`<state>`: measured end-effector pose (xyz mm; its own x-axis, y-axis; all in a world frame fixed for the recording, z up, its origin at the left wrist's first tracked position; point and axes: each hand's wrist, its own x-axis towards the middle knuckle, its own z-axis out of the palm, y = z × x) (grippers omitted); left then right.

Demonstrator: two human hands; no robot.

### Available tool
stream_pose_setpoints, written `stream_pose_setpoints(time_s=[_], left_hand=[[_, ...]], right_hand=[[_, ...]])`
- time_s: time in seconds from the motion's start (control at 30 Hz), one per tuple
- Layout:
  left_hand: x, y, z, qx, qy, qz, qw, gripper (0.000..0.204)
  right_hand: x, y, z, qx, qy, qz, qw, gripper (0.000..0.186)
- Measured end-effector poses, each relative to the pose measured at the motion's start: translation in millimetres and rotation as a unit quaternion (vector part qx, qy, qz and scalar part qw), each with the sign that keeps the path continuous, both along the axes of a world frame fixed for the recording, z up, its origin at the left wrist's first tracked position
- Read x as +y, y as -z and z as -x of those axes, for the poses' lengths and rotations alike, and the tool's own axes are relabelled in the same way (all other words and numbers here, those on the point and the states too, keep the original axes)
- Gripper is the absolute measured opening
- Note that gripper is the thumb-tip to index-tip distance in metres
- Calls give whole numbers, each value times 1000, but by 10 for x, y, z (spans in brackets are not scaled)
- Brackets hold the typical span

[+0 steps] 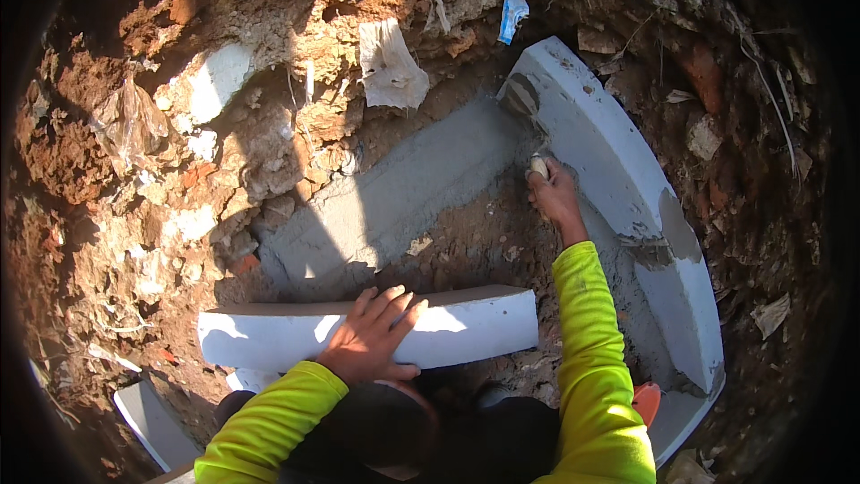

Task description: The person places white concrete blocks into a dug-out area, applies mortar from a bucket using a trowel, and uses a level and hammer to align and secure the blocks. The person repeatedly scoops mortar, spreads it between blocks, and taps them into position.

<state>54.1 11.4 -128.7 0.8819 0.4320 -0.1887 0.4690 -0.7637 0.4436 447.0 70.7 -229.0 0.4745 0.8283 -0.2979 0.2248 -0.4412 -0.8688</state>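
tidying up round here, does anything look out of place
Some litter does: a blue scrap lies on the soil near the far end of the curved pale blocks, and a torn whitish scrap sits beyond the mortar bed. Both look like stray rubbish.

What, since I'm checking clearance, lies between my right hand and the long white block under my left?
Head view: brown soil between right hand and block.
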Motion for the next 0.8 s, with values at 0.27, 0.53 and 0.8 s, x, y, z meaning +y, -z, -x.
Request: stream_pose_setpoints(time_s=[0.27, 0.53, 0.8], left_hand=[[1, 27, 32, -1, 1, 2, 1000, 99], [-5, 8, 21, 14, 8, 4, 1000, 97], [-29, 87, 40, -15, 9, -10, 1000, 96]], right_hand=[[206, 72, -87, -10, 5, 19, 1000, 18], [61, -517, -215, 67, 19, -46, 996, 21], [-24, -537, -181, -27, -28, -7, 999, 18]])
